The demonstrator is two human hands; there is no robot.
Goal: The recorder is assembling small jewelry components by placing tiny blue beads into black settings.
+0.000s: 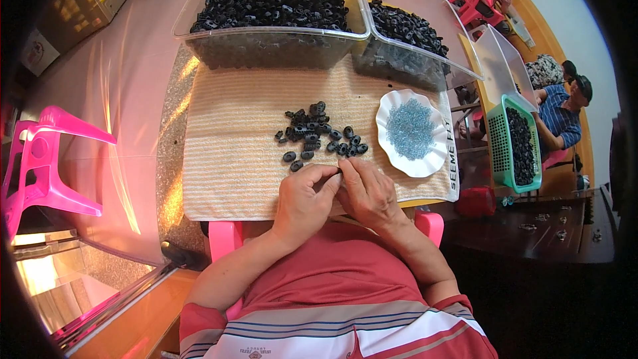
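Note:
My left hand (pixel 306 199) and my right hand (pixel 369 193) meet at the near side of the towel, fingertips pinched together. Between them a bit of a small black plastic piece (pixel 340 171) shows; the fingers hide most of it. Just beyond my fingers lies a loose pile of small black plastic parts (pixel 309 126), which look like cord-lock pieces, several rounded with holes. To the right of the pile stands a white scalloped plate (pixel 385 134) filled with tiny bluish-silver pieces (pixel 411 129), which look like small springs.
A striped towel (pixel 226 153) covers the table. At its far side stand two clear plastic bins (pixel 272 50) (pixel 399 60) of black parts. A green basket (pixel 500 149) of black parts is at the right, near seated people (pixel 565 110). A pink stool (pixel 50 179) stands left.

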